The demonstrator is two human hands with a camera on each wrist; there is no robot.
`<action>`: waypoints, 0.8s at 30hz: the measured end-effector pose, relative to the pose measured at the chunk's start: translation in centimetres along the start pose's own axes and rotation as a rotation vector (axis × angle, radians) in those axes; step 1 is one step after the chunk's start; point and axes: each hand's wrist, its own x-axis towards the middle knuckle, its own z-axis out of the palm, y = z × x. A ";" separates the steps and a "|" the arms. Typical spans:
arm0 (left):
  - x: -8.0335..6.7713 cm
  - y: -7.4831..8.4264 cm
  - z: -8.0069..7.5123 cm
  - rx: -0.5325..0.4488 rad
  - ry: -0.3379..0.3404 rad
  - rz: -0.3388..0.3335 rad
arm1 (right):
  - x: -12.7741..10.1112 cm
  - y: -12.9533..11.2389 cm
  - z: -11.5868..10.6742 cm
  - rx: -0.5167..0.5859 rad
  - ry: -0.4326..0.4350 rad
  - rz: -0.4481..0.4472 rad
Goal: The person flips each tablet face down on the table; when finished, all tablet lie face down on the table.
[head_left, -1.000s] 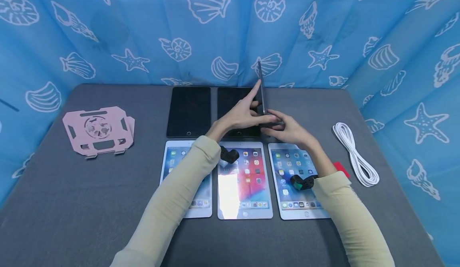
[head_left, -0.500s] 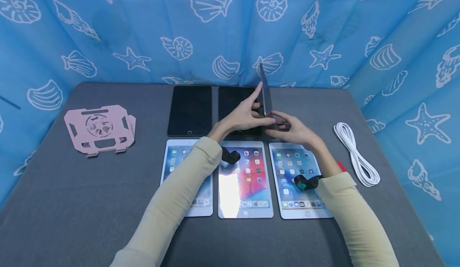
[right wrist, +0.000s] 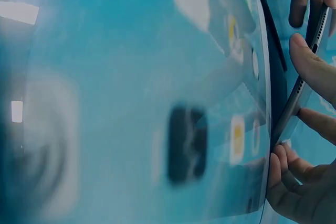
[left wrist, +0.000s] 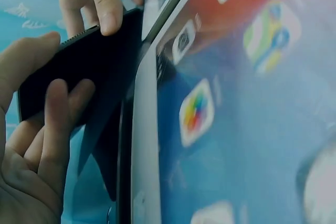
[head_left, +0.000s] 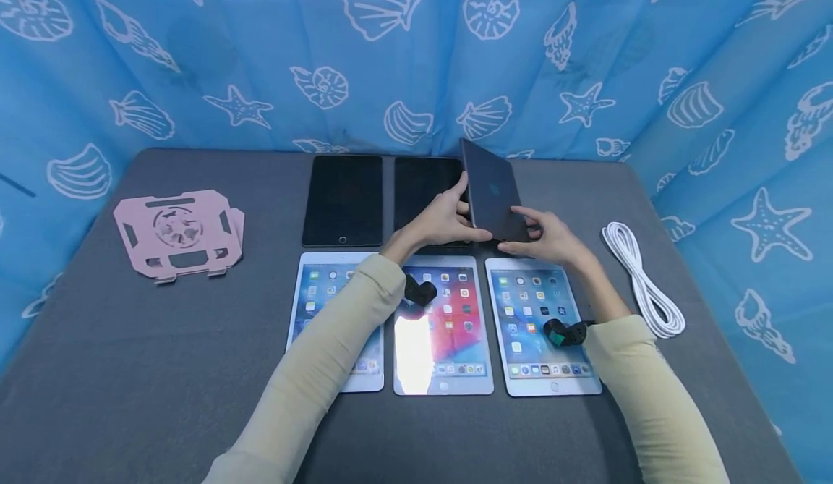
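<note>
A dark tablet (head_left: 491,191) stands tilted at the back of the table, its back with a logo facing up and right. My left hand (head_left: 439,216) grips it at the left edge and near corner. With thumb and fingers, my right hand (head_left: 549,238) pinches its near right corner. In the right wrist view the port edge of the tablet (right wrist: 299,85) shows between the fingers of both hands. Two black tablets lie screen up to its left: one bare (head_left: 343,202), the other (head_left: 421,184) partly hidden by my left hand.
In front lie three lit white tablets: the left one (head_left: 325,281) partly under my left sleeve, the middle one (head_left: 458,325) and the right one (head_left: 534,325). A pink metal stand (head_left: 178,234) sits far left. A coiled white cable (head_left: 641,278) lies at right. A blue curtain (head_left: 260,57) hangs behind.
The held tablet has gone from nearly edge-on upright to leaning right, its back now showing. My right hand has moved right with its corner. A red object is now hidden by my right arm.
</note>
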 end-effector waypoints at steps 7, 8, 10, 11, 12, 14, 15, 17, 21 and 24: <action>0.1 -0.4 1.5 0.120 0.050 -0.037 | -0.3 1.0 -0.3 -0.025 0.017 0.042; 0.1 -0.6 1.7 0.145 0.060 -0.043 | -0.3 1.1 -0.2 -0.029 0.021 0.046; 0.1 -0.8 2.1 0.171 0.075 -0.059 | -0.4 1.3 -0.2 -0.042 0.030 0.049; 0.1 -0.9 2.2 0.175 0.080 -0.066 | -0.4 1.3 -0.2 -0.046 0.034 0.053; 0.1 -1.0 2.3 0.173 0.082 -0.074 | -0.5 1.4 -0.2 -0.052 0.036 0.053; 0.1 -1.1 2.4 0.176 0.088 -0.085 | -0.5 1.4 -0.3 -0.060 0.037 0.054; 0.1 -1.1 2.4 0.181 0.091 -0.088 | -0.5 1.4 -0.3 -0.066 0.037 0.053; 0.2 -1.1 2.5 0.197 0.098 -0.097 | -0.5 1.4 -0.5 -0.075 0.036 0.052; 0.5 -1.0 2.7 0.247 0.106 -0.118 | -0.5 1.8 -0.7 -0.085 0.041 0.046; 0.7 -0.9 2.9 0.273 0.106 -0.142 | -0.6 1.9 -0.7 -0.080 0.044 0.052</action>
